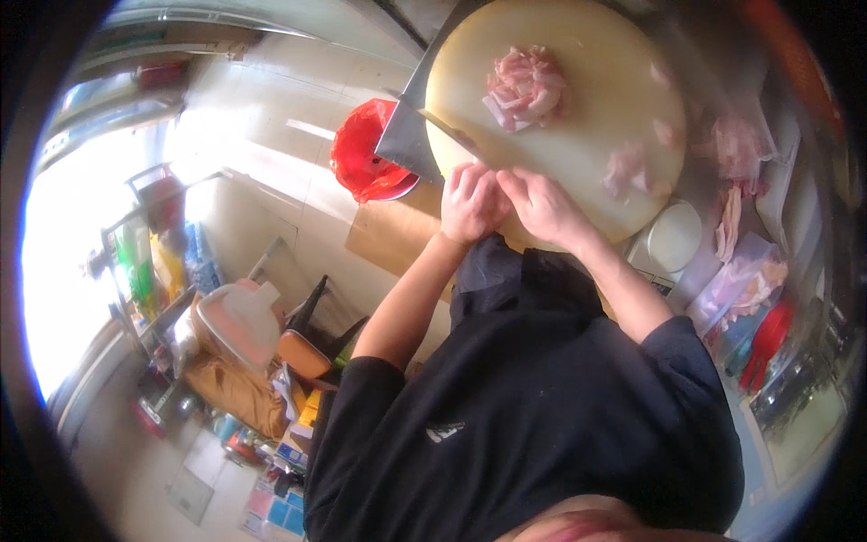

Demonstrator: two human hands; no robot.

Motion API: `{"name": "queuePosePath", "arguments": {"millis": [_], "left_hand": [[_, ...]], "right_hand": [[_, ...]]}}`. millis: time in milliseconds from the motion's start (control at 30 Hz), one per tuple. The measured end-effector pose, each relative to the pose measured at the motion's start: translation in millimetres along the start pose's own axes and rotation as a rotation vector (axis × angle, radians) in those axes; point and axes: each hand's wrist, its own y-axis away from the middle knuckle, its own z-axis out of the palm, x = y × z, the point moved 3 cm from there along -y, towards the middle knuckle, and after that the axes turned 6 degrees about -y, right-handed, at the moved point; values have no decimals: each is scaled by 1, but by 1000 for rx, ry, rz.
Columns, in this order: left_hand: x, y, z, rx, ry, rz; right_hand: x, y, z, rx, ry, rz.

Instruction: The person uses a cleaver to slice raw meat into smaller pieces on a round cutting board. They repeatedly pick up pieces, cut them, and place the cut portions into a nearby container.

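A round, pale-yellow cutting board (576,156) lies before me. My right hand (545,206) is shut on a knife, its handle hidden in my fist. The knife blade (450,132) points away to the upper left, past my left knuckles. Close beside it, my left hand (474,203) rests at the board's near edge with curled fingers. A small pale bit shows at those fingertips, but what lies under them is hidden. Farther up the board sits a pile of sliced raw meat (525,88). Some loose meat pieces (626,169) lie to the right.
A bin lined with a red plastic bag (359,152) stands left of the board. To the right are a round white container (674,234), meat in clear plastic (738,146) and a bag of pale pieces (745,278). An orange-brown chair (305,352) stands at left.
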Motion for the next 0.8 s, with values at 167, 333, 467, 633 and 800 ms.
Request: {"name": "queuePosePath", "arguments": {"millis": [167,333,467,633,800], "left_hand": [[1,-1,-2,97,56,19],[0,3,-1,135,-2,64],[-2,5,2,107,-52,51],[-3,3,2,66,-1,35],[-2,1,-1,69,27,11]], "right_hand": [[30,65,-22,35,93,100],[16,133,-36,56,240,221],[-18,145,-33,81,255,264],[-27,104,-30,40,240,291],[-25,89,-30,18,196,282]]}}
